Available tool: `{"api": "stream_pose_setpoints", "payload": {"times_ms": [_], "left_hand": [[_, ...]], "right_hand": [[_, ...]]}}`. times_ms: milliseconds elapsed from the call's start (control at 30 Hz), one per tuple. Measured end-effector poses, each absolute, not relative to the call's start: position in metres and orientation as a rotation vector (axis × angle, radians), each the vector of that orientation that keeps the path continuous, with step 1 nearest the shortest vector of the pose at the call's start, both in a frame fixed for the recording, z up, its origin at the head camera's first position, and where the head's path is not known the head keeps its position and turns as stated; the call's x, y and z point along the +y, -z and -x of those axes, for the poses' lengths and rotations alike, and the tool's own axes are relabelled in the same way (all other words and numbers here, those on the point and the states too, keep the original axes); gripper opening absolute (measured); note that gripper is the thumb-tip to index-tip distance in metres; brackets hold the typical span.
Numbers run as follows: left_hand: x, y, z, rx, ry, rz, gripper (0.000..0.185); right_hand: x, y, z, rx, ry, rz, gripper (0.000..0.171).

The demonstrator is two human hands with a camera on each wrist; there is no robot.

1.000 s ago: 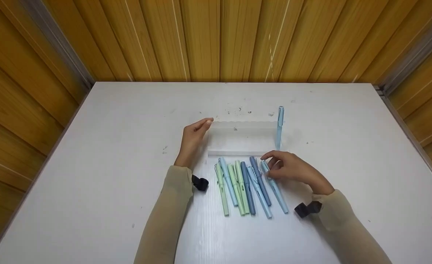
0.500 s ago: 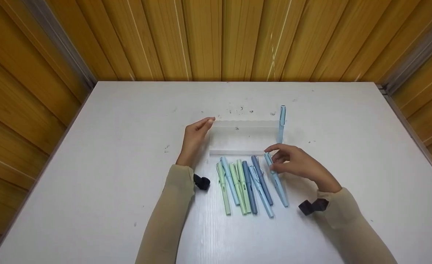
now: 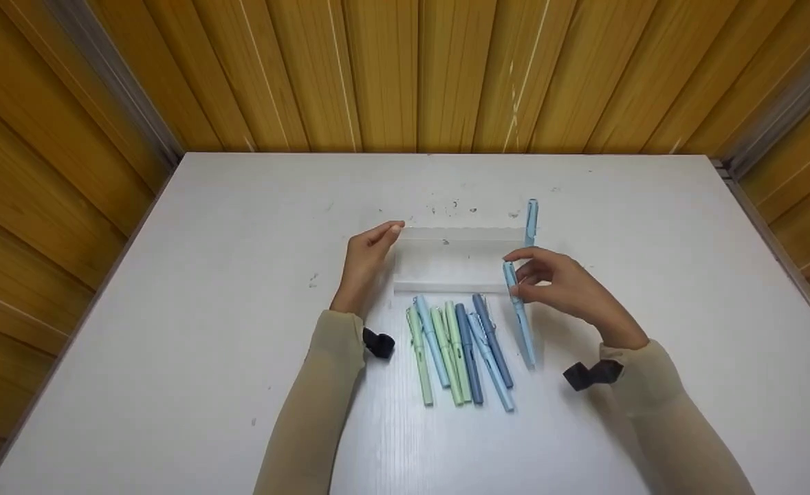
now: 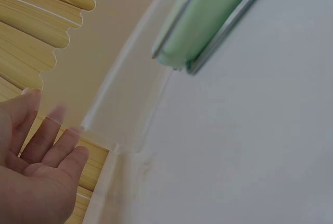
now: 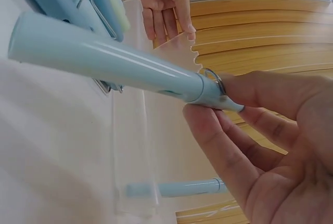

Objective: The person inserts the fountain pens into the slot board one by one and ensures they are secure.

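Blue pen tilted just in front of the clear rack, near its right end, cap pinched between the right hand's thumb and fingers; probably light, stiff, a bit slippery, best gripped at the cap by the clip. Left hand pinches the rack's left corner. Upright pen likely crowds the right end; seven loose pens lie on the table alongside.

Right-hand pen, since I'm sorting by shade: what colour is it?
Light blue; the held pen shows best in the right wrist view.
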State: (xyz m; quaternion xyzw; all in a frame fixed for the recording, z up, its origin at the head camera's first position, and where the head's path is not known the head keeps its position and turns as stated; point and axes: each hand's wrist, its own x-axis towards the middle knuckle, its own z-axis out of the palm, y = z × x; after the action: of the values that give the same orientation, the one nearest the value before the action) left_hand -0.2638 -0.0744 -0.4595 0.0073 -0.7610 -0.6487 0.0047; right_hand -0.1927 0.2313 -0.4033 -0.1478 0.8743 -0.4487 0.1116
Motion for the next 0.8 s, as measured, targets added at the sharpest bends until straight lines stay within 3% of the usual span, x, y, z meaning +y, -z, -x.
{"api": "stream_pose_setpoints", "payload": {"times_ms": [800], "left_hand": [[-0.074,0.458,0.263,-2.399,2.061,-0.078,0.034]], "right_hand": [[0.231,0.368,0.22,2.741,1.451,0.321,0.048]]}}
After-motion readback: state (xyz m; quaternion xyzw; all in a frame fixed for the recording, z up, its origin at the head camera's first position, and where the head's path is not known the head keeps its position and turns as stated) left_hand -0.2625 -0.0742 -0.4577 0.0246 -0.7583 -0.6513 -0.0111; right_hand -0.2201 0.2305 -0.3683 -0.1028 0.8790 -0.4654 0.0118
